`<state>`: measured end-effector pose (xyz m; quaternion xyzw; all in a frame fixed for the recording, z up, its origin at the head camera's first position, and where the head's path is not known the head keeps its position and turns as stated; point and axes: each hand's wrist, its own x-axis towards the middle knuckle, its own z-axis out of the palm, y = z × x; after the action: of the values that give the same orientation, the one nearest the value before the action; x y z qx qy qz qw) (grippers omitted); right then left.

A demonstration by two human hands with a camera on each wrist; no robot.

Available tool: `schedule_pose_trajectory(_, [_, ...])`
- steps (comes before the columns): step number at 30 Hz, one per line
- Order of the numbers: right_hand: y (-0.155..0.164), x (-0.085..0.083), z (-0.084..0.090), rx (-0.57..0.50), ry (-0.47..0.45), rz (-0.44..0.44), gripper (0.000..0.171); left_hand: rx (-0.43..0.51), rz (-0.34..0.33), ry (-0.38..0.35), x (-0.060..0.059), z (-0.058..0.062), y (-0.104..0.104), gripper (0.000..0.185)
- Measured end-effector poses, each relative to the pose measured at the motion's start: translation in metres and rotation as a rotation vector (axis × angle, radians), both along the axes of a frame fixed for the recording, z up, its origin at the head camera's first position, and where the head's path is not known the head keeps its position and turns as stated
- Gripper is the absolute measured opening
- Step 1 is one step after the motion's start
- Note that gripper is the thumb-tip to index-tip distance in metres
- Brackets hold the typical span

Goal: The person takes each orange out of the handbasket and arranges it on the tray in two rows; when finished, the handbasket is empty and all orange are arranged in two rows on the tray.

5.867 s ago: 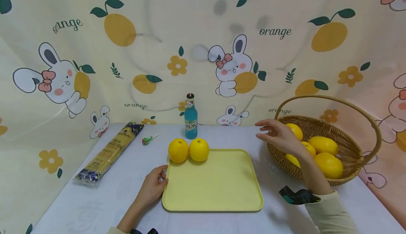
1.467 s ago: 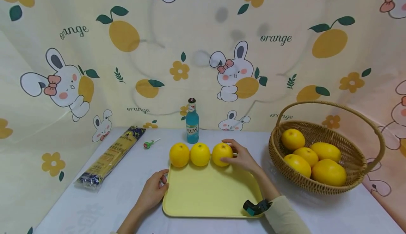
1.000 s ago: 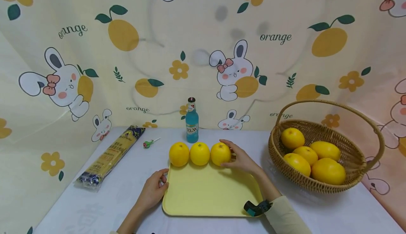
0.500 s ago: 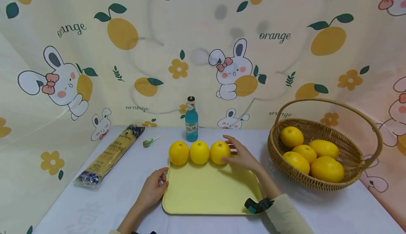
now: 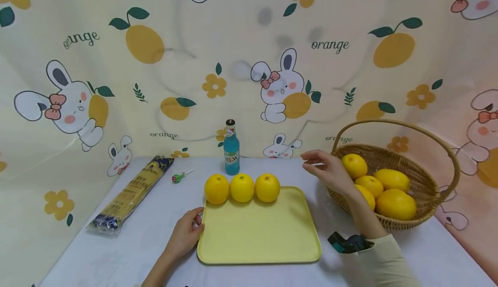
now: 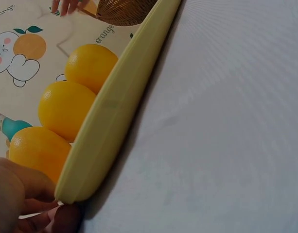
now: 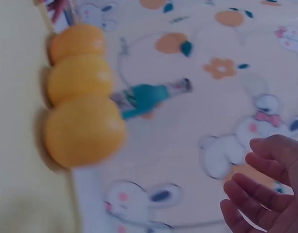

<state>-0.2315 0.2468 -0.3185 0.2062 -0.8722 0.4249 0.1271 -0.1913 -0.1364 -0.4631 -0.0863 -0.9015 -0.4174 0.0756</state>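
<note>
Bunnies, blossoms and oranges cover the cloth backdrop (image 5: 186,32), with the white worktop (image 5: 116,256) stretching out below it, and from the head view here's the line-up: three oranges (image 5: 242,188) in a close row along the far edge of the yellow tray (image 5: 258,239), filling its left and middle stretch! On the near left, the left hand (image 5: 186,235) holds the tray's side edge. Over on the right, the right hand (image 5: 332,172) hangs by the left rim of the wicker basket (image 5: 389,154), fingers loosely curved, nothing in them; five yellow fruits (image 5: 396,204) show inside. Behind the row stands a blue bottle (image 5: 232,151), upright; off to the left lie a lollipop (image 5: 178,177) and a gold-and-blue packet (image 5: 132,194).

Across to the left wrist view: fingers narrow, pinching the tray at its corner, with the oranges rising beyond the rim.

And the right wrist view: the right hand's fingers are parted and gently bent, well apart from the oranges, which look blurred beside the bottle.
</note>
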Motion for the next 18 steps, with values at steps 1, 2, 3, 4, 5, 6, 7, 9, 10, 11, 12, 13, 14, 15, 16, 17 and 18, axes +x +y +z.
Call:
schedule_pose_trajectory(1, [0.008, 0.0, 0.003, 0.016, 0.005, -0.026, 0.03, 0.002, 0.0, -0.005, 0.0, 0.0, 0.0, 0.042])
schedule_pose_trajectory(2, [0.016, -0.001, 0.007, 0.03, 0.008, -0.054, 0.029, 0.005, 0.0, -0.007, 0.0, -0.001, 0.0, 0.042])
schedule_pose_trajectory(3, [0.025, -0.001, 0.01, 0.045, 0.009, -0.078, 0.029, 0.004, 0.001, -0.007, 0.0, -0.001, 0.0, 0.042])
schedule_pose_trajectory(4, [0.033, -0.003, 0.014, 0.063, 0.012, -0.1, 0.029, 0.004, 0.003, -0.008, 0.0, -0.001, 0.0, 0.042])
schedule_pose_trajectory(5, [0.041, -0.005, 0.018, 0.082, 0.011, -0.111, 0.03, 0.006, 0.007, -0.01, -0.001, -0.002, -0.001, 0.042])
schedule_pose_trajectory(6, [0.049, -0.005, 0.023, 0.105, 0.0, -0.129, 0.03, 0.004, 0.007, -0.01, -0.001, -0.002, -0.001, 0.042])
schedule_pose_trajectory(7, [0.056, -0.006, 0.027, 0.13, -0.018, -0.149, 0.03, 0.003, 0.008, -0.013, -0.001, -0.002, -0.001, 0.042])
schedule_pose_trajectory(9, [0.07, -0.006, 0.036, 0.17, -0.054, -0.166, 0.032, 0.003, 0.009, -0.019, -0.001, -0.003, -0.002, 0.042])
schedule_pose_trajectory(10, [0.077, -0.007, 0.039, 0.192, -0.078, -0.174, 0.033, 0.002, 0.009, -0.021, -0.001, -0.003, -0.001, 0.042])
schedule_pose_trajectory(11, [0.084, -0.007, 0.042, 0.21, -0.101, -0.177, 0.034, 0.002, 0.009, -0.021, -0.001, -0.003, -0.001, 0.042])
schedule_pose_trajectory(12, [0.091, -0.008, 0.044, 0.228, -0.123, -0.184, 0.036, 0.001, 0.006, -0.018, -0.001, -0.003, -0.001, 0.041])
schedule_pose_trajectory(13, [0.097, -0.009, 0.046, 0.241, -0.139, -0.18, 0.036, 0.001, 0.002, -0.015, -0.001, -0.004, -0.001, 0.041])
schedule_pose_trajectory(14, [0.103, -0.01, 0.047, 0.256, -0.154, -0.167, 0.037, 0.002, 0.0, -0.011, -0.002, -0.004, -0.001, 0.041])
schedule_pose_trajectory(15, [0.108, -0.012, 0.047, 0.271, -0.171, -0.154, 0.039, 0.002, -0.003, -0.005, -0.002, -0.004, -0.001, 0.041])
schedule_pose_trajectory(16, [0.113, -0.014, 0.047, 0.282, -0.192, -0.15, 0.04, 0.003, -0.005, 0.0, -0.002, -0.004, -0.001, 0.041])
schedule_pose_trajectory(17, [0.117, -0.015, 0.046, 0.287, -0.212, -0.144, 0.041, 0.005, -0.008, 0.002, -0.002, -0.004, -0.001, 0.041])
schedule_pose_trajectory(18, [0.121, -0.017, 0.045, 0.285, -0.238, -0.141, 0.043, 0.006, -0.01, 0.002, -0.002, -0.003, -0.001, 0.041])
